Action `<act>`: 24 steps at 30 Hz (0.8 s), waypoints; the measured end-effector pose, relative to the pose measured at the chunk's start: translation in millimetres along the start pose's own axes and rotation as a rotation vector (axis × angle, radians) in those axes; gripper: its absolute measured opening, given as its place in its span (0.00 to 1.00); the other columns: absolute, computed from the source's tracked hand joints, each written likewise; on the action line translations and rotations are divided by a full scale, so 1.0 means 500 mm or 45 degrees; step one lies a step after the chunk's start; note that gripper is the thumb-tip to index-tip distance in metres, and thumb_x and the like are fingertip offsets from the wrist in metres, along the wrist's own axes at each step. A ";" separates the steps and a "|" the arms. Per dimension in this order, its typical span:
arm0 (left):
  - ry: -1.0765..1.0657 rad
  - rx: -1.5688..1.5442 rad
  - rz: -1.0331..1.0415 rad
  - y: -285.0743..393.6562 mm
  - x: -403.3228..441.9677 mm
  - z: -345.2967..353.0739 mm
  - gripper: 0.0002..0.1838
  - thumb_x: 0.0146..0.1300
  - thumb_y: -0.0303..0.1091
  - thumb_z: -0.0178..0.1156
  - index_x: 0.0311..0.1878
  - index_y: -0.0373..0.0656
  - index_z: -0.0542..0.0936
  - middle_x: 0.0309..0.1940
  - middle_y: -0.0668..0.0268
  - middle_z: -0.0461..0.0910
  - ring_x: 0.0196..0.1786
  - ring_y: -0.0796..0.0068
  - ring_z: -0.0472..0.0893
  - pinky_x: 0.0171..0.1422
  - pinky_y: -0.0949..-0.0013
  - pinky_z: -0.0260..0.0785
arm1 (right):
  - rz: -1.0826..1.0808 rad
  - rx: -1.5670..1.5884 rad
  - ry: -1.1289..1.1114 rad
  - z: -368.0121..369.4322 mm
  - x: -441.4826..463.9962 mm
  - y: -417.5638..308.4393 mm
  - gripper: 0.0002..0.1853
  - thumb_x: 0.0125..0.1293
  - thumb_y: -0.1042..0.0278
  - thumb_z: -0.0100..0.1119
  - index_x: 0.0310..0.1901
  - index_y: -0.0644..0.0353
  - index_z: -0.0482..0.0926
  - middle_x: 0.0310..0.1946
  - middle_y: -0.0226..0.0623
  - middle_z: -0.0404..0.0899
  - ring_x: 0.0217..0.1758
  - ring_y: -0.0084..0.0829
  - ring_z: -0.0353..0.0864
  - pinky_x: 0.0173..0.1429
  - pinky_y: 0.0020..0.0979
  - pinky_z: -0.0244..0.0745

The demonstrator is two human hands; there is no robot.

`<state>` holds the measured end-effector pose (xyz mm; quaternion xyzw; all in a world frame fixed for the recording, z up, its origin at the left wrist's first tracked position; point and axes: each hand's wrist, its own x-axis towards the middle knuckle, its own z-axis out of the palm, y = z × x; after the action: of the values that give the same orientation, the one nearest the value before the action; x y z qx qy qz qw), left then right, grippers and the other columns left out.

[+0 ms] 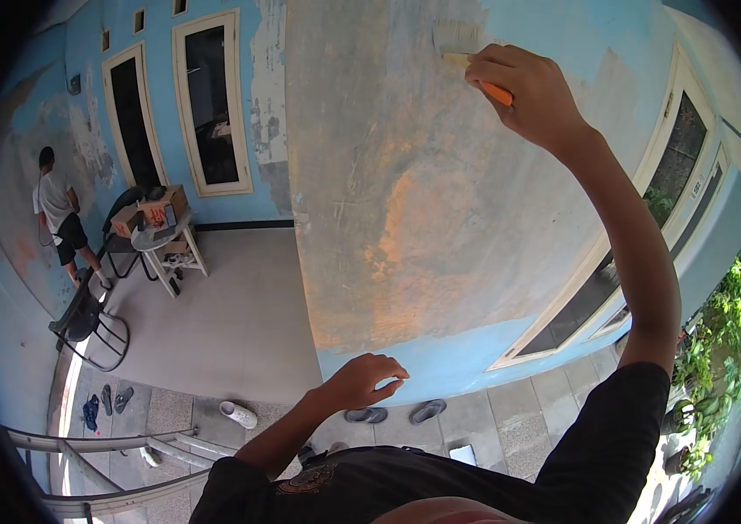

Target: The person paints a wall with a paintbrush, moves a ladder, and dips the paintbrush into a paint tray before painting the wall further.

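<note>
My right hand (523, 92) is raised high against the wall (362, 166), fingers wrapped round a flat paintbrush (460, 42). The brush's orange handle end pokes out below my fingers, and its pale, wide head meets the upper wall. Around it the surface is patchy grey, with orange-brown blotches lower down and light blue paint along the edges. My left hand (362, 382) hangs near the foot of the wall, apart from it. Its fingers are loosely curved, with a gap between thumb and fingers and nothing held.
A ladder (82, 467) stands at lower left. A person (56, 205) faces the far-left wall near a black chair (82, 319) and a small table (161, 240) bearing boxes. Sandals (427, 411) and a white shoe (238, 414) lie on the paving. Plants (729, 332) grow at right.
</note>
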<state>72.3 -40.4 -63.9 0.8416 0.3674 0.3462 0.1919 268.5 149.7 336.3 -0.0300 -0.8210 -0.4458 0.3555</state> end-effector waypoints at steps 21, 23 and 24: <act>0.004 -0.029 -0.064 -0.005 -0.027 0.002 0.10 0.73 0.35 0.62 0.52 0.44 0.84 0.46 0.62 0.87 0.50 0.60 0.85 0.56 0.57 0.74 | 0.571 0.659 0.084 0.004 -0.018 -0.023 0.03 0.69 0.70 0.70 0.42 0.54 0.90 0.40 0.30 0.90 0.36 0.25 0.83 0.44 0.28 0.79; 0.019 -0.031 -0.070 -0.010 -0.029 0.002 0.10 0.73 0.35 0.62 0.52 0.44 0.84 0.46 0.62 0.87 0.50 0.60 0.85 0.56 0.57 0.74 | 0.773 0.724 -0.067 -0.026 0.006 0.025 0.10 0.70 0.60 0.71 0.47 0.53 0.90 0.42 0.27 0.89 0.44 0.25 0.87 0.48 0.26 0.85; 0.025 -0.033 -0.075 -0.010 -0.030 0.003 0.09 0.73 0.35 0.62 0.52 0.44 0.84 0.46 0.62 0.87 0.50 0.60 0.85 0.56 0.56 0.74 | 0.678 0.738 0.010 -0.028 0.021 0.065 0.09 0.70 0.62 0.71 0.48 0.53 0.90 0.43 0.29 0.89 0.44 0.26 0.88 0.49 0.26 0.85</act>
<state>63.3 -48.6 -74.4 0.8245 0.3892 0.3535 0.2094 280.3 155.8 370.8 -0.1386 -0.8750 -0.0879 0.4555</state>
